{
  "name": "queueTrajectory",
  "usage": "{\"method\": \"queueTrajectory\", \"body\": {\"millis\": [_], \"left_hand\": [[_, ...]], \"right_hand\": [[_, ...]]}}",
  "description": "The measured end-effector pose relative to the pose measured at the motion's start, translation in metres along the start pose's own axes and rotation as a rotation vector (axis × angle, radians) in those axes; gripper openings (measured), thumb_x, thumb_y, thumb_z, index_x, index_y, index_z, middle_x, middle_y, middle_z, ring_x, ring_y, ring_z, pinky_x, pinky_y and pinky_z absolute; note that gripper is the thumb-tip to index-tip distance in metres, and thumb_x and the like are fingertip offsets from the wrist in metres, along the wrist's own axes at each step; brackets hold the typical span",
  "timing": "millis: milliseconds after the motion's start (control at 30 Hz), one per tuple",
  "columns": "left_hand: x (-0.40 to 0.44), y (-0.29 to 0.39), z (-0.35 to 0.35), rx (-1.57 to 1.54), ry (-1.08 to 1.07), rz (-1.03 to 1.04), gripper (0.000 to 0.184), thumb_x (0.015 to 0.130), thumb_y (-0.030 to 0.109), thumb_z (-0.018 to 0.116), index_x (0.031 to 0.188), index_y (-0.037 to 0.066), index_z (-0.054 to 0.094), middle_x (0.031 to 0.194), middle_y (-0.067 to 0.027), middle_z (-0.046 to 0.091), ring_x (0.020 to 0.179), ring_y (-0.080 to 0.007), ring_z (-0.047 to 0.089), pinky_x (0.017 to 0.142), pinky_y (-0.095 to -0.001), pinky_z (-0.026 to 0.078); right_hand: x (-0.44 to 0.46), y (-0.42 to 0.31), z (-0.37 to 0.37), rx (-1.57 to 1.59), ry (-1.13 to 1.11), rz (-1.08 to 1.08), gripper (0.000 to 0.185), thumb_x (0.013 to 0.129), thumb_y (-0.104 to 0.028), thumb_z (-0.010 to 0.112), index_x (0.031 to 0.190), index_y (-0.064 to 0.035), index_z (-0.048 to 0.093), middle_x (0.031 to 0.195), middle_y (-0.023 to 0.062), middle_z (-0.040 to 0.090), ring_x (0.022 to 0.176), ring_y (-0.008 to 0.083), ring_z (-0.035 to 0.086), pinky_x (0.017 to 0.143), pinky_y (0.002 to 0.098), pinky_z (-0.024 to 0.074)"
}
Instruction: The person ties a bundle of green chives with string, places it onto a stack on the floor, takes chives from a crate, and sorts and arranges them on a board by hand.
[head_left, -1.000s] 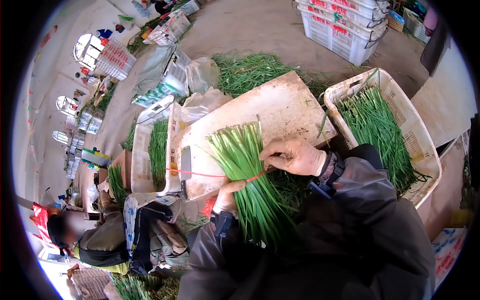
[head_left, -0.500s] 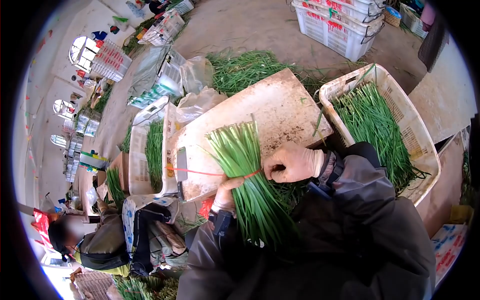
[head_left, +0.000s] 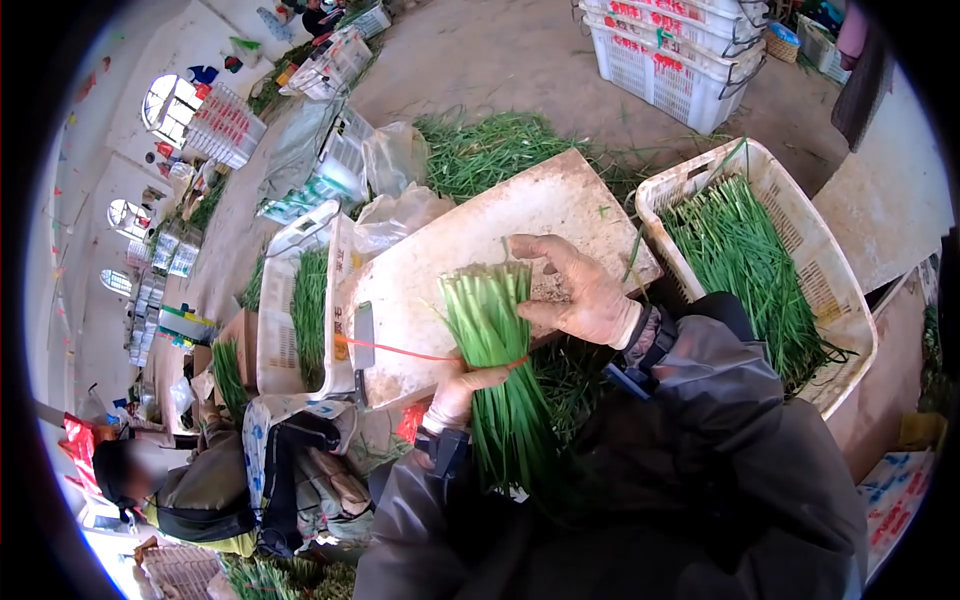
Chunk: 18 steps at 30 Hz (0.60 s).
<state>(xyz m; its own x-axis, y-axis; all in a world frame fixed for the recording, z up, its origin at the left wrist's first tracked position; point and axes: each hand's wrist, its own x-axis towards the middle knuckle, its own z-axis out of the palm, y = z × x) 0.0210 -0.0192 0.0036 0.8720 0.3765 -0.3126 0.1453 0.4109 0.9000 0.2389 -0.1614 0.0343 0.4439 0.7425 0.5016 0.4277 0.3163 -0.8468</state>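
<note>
We list: one pale wall, from 9 to 10 o'clock; three arched windows set in it, bright with white daylight; one brown floor, dull and littered with green scraps, at 12; one stack of white crates, red-lettered, at 1.

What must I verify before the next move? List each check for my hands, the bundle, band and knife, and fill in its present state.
1. Left hand holding the bundle of long green stalks with pale ends: ok.
2. Pale ends roughly even: ok, as far as the view shows.
3. Thin red band closed all round the bundle: cannot tell, its far side is hidden.
4. Right hand gripping the band: not ok, its fingers are spread beside the pale ends.
5. Broad-bladed grey knife away from both hands: ok.
6. Band clear of the knife: not ok, they cross in view.
</note>
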Motion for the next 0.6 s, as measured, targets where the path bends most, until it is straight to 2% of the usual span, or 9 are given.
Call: {"method": "queueTrajectory", "body": {"millis": [67, 167, 200, 300, 333, 433, 467, 567, 600], "left_hand": [[0.001, 0.002, 0.008, 0.046, -0.027, 0.010, 0.070, 0.076, -0.006, 0.076, 0.141, -0.005, 0.051, 0.130, -0.0151, 0.066, 0.116, -0.0259, 0.066, 0.101, -0.0394, 0.053], [0.002, 0.004, 0.018, 0.137, -0.015, -0.011, 0.072, 0.077, -0.004, 0.079, 0.143, -0.004, 0.050, 0.131, -0.0154, 0.065, 0.120, -0.0245, 0.065, 0.102, -0.0377, 0.052], [0.003, 0.000, 0.017, 0.129, -0.007, -0.015, 0.070, 0.077, -0.003, 0.080, 0.141, -0.005, 0.052, 0.128, -0.0149, 0.067, 0.118, -0.0230, 0.065, 0.102, -0.0364, 0.052], [0.005, -0.004, 0.016, 0.211, -0.045, -0.049, 0.071, 0.075, -0.008, 0.075, 0.143, -0.003, 0.051, 0.127, -0.0145, 0.068, 0.116, -0.0287, 0.067, 0.103, -0.0405, 0.054], [0.005, -0.007, 0.014, 0.198, -0.043, -0.052, 0.070, 0.075, -0.008, 0.075, 0.142, -0.003, 0.052, 0.127, -0.0142, 0.068, 0.115, -0.0275, 0.067, 0.103, -0.0405, 0.054], [0.008, -0.011, 0.008, 0.214, -0.037, -0.070, 0.070, 0.076, -0.006, 0.076, 0.142, -0.003, 0.052, 0.127, -0.0140, 0.068, 0.115, -0.0265, 0.067, 0.102, -0.0401, 0.054], [0.009, -0.011, 0.007, 0.222, -0.038, -0.064, 0.071, 0.076, -0.006, 0.076, 0.142, -0.003, 0.052, 0.126, -0.0140, 0.068, 0.114, -0.0263, 0.067, 0.102, -0.0399, 0.054], [0.009, -0.011, 0.007, 0.248, -0.035, -0.053, 0.070, 0.076, -0.003, 0.077, 0.142, -0.003, 0.052, 0.125, -0.0136, 0.069, 0.114, -0.0258, 0.068, 0.101, -0.0389, 0.054], [0.009, -0.010, 0.009, 0.259, -0.031, -0.047, 0.070, 0.077, -0.002, 0.077, 0.142, -0.003, 0.052, 0.125, -0.0135, 0.069, 0.113, -0.0256, 0.068, 0.101, -0.0386, 0.054]], "right_hand": [[0.000, 0.007, 0.003, -0.021, -0.002, -0.052, 0.056, 0.086, -0.017, 0.078, 0.137, -0.0087, 0.058, 0.127, 0.0101, 0.064, 0.122, 0.0294, 0.060, 0.106, 0.0391, 0.0478], [0.001, 0.002, -0.004, -0.213, -0.148, 0.000, 0.052, 0.086, -0.018, 0.076, 0.136, -0.0125, 0.060, 0.130, 0.0111, 0.064, 0.121, 0.0307, 0.061, 0.104, 0.0404, 0.0492], [0.001, 0.009, 0.000, -0.260, -0.080, -0.023, 0.036, 0.088, -0.014, 0.072, 0.123, -0.0111, 0.068, 0.118, 0.0108, 0.070, 0.107, 0.0256, 0.067, 0.094, 0.0377, 0.0536], [0.002, 0.026, -0.001, -0.021, 0.139, 0.277, 0.019, 0.089, -0.010, 0.070, 0.108, -0.0057, 0.071, 0.100, 0.0096, 0.074, 0.091, 0.0196, 0.070, 0.081, 0.0335, 0.0551], [0.005, 0.027, -0.004, -0.036, 0.226, 0.239, 0.011, 0.092, -0.002, 0.065, 0.101, -0.0026, 0.072, 0.094, 0.0049, 0.074, 0.088, 0.0115, 0.068, 0.083, 0.0288, 0.0537], [0.005, 0.016, -0.009, -0.012, 0.134, 0.170, 0.011, 0.093, -0.003, 0.065, 0.101, -0.0027, 0.072, 0.097, 0.0068, 0.075, 0.088, 0.0127, 0.069, 0.082, 0.0298, 0.0543], [0.003, 0.009, -0.007, -0.080, 0.122, 0.111, 0.010, 0.088, -0.003, 0.068, 0.097, -0.0042, 0.071, 0.094, 0.0085, 0.073, 0.087, 0.0187, 0.070, 0.079, 0.0327, 0.0556], [-0.002, 0.007, -0.008, -0.354, -0.012, -0.121, 0.013, 0.082, -0.003, 0.072, 0.094, -0.0070, 0.071, 0.090, 0.0099, 0.072, 0.084, 0.0263, 0.070, 0.077, 0.0359, 0.0567], [-0.002, 0.010, -0.004, -0.385, 0.013, -0.159, 0.018, 0.074, -0.007, 0.077, 0.090, -0.0105, 0.070, 0.090, 0.0065, 0.068, 0.087, 0.0291, 0.067, 0.078, 0.0398, 0.0550]]}}
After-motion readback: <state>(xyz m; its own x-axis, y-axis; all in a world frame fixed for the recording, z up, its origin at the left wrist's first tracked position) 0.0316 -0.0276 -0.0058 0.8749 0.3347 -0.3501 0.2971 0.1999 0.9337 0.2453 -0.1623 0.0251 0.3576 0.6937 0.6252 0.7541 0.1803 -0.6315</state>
